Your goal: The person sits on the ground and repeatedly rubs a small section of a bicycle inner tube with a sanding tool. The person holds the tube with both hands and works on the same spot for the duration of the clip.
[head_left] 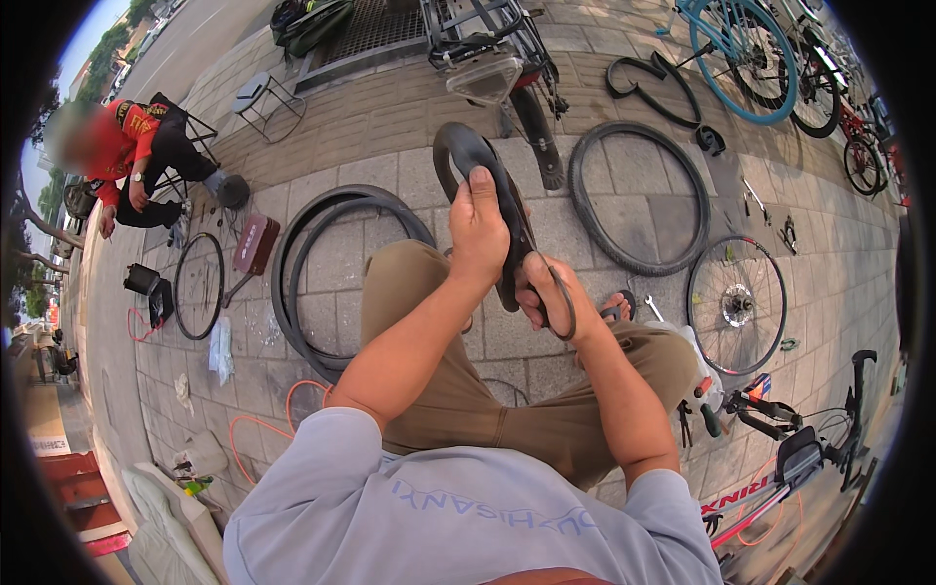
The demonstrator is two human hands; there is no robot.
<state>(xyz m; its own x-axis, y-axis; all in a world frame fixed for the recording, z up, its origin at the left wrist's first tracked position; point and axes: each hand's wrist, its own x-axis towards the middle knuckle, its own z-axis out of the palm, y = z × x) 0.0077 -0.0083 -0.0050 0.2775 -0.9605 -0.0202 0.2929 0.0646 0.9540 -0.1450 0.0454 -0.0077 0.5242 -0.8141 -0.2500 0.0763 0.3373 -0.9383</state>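
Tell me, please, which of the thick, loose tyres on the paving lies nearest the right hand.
The single tyre, ahead and to the right of the right hand; the two overlapping tyres lie farther off, left of the left hand.

Fingers of the left grip [479,232] were mostly hidden behind the black rubber loop [501,177]. The seated person [168,146] had a blurred head. The upper edge cut off the racked bicycle [532,117]. One dark item [788,235] was too small to identify.
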